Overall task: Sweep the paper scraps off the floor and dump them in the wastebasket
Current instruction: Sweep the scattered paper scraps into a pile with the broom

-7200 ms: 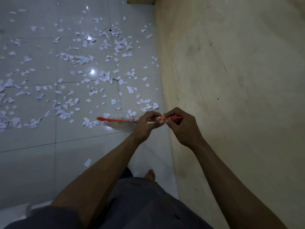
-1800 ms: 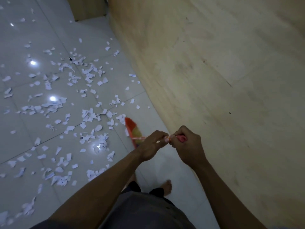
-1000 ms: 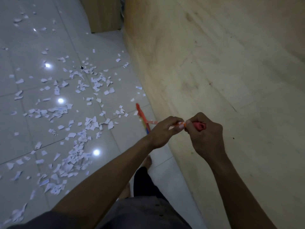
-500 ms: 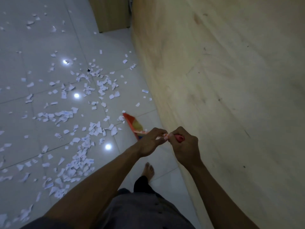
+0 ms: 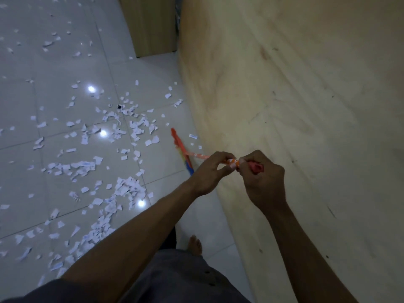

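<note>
Scraps (image 5: 127,189) litter the floor (image 5: 65,62) left of the wall (image 5: 306,84), a few close against it. The left hand (image 5: 209,171) and right hand (image 5: 263,178) both grip the broom (image 5: 180,145) by its handle, its head near the wall. A cabinet (image 5: 150,25) stands against the wall beyond.

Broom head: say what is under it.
Only pale floor tile shows around the broom head; paper scraps lie beside it. Whatever its bristles cover is hidden.

paper scraps (image 5: 129,189) left | broom (image 5: 178,143) beside wall (image 5: 306,106), seemingly touching floor (image 5: 153,73)
</note>
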